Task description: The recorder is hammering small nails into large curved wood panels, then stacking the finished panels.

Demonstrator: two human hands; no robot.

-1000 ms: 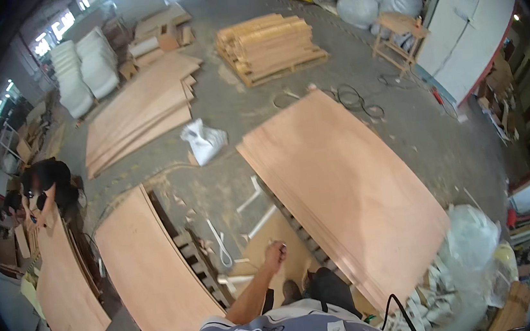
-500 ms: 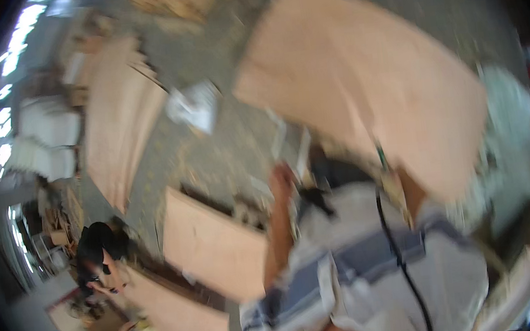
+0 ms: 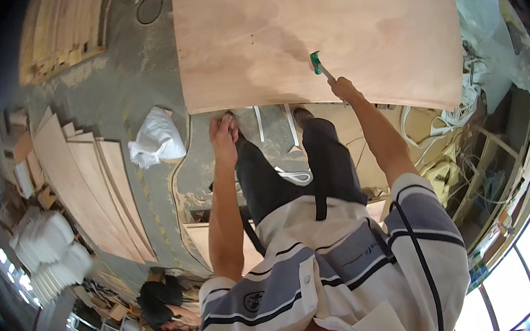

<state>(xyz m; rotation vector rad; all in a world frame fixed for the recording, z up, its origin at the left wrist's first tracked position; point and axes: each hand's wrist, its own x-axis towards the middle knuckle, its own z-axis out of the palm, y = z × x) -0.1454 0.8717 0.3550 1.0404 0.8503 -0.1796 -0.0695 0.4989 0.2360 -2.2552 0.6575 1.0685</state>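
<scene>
A large plywood sheet [image 3: 366, 25] lies in front of me, its near edge by my feet. In my right hand [image 3: 344, 89] is a hammer [image 3: 315, 62] with a green head and a pale handle, held over the right-middle part of the sheet close to its near edge. My left hand [image 3: 224, 131] is beside the sheet's near left corner, just short of the edge. Its fingers are curled together; whether a small thing is between them is hidden.
Left of me are a white sack [image 3: 155, 138] and fanned plywood panels [image 3: 90, 190]. Stacked boards [image 3: 61, 35] lie at the far left. Clear plastic sheeting [image 3: 478, 7] and white strapping [image 3: 465, 102] lie right. A co-worker [image 3: 163, 305] bends over at the lower left.
The view has turned, and the large sheet now sits squarely before me. My right arm has reached forward with the hammer over the sheet. My left hand is now at the sheet's near edge.
</scene>
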